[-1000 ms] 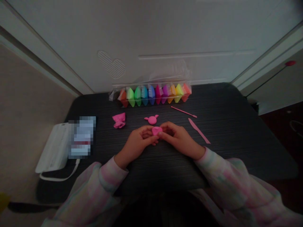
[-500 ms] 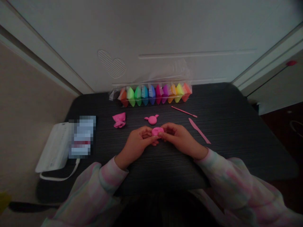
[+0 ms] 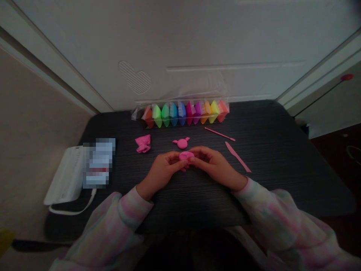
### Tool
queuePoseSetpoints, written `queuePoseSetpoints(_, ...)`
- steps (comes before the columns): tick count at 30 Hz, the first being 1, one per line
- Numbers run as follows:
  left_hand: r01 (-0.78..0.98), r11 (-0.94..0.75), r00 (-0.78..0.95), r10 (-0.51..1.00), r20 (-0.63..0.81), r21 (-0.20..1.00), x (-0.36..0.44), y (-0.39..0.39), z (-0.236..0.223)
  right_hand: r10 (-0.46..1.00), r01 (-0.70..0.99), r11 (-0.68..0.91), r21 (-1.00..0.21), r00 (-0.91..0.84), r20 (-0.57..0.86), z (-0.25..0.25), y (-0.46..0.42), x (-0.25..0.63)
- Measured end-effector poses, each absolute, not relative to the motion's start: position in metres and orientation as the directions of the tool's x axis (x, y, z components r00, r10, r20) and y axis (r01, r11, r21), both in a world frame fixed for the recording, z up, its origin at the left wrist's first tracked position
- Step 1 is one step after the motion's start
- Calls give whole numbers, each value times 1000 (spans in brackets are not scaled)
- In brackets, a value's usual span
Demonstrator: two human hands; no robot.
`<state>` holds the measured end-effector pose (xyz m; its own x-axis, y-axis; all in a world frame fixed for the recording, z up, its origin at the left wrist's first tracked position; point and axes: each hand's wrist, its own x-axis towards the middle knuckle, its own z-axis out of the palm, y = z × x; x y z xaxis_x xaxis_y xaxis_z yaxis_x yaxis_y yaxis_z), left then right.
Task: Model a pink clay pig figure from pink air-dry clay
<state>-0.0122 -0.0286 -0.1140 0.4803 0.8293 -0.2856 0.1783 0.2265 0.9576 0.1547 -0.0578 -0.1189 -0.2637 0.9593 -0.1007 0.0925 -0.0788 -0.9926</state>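
Between my two hands is a lump of pink modelling clay, rounded with a dent in its top. My left hand grips it from the left, thumb on the near side. From the right, my right hand pinches it with thumb and fingers. Just beyond my fingers a small pink clay figure lies on the table, a flat round piece with two ear-like bits. Farther left sits a crumpled pink packet. A pink plastic knife and a thin pink modelling stick lie to the right.
Along the back of the dark table, a clear bag holds a row of clay packets in several colours. At the left lie a phone with a blurred-out screen, a white box-shaped device and a white cable. A white panel rises behind.
Both hands keep hold of the clay, which has shifted slightly left and turned a little in my fingers. The things on the table lie as before; the view has moved slightly.
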Motion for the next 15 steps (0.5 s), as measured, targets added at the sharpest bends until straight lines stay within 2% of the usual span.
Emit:
queuePoseSetpoints(2,138,254,451,844,-289,957,-12,-29,-115,959,76,-90,-993,-264,-107,-121,-58,154)
queuePoseSetpoints(6,78,297,431,851,-301,952,-12,-29,-119,959,185,-66,-980,-259,-113,-122,-58,155)
queuePoseSetpoints(10,47,308,465,835,-294,950,-11,-28,-121,963,317,49,-947,-266,-39,-115,-56,159)
queuePoseSetpoints(15,55,263,467,846,-257,963,-12,-27,-121,934,434,198,-879,-357,34,-109,-55,164)
